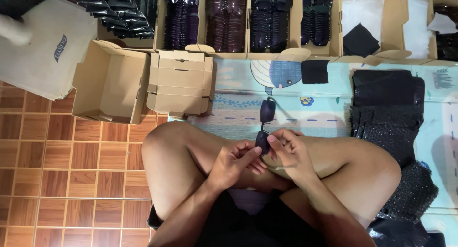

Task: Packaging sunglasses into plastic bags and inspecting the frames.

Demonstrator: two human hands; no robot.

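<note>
I sit cross-legged and hold a pair of dark sunglasses (265, 122) over my legs. My left hand (234, 162) pinches the nearer lens with thumb and fingers. My right hand (290, 154) grips the same end from the other side, fingers curled on the frame. The far lens points away from me, toward the row of boxes. One thin temple arm sticks out to the right.
Open cardboard boxes (224, 22) filled with dark sunglasses line the far edge. A folded flat carton stack (180, 82) and an open empty box (112, 82) lie to the left on the wooden floor. Black bubble-wrap pouches (389, 113) pile on the patterned mat at the right.
</note>
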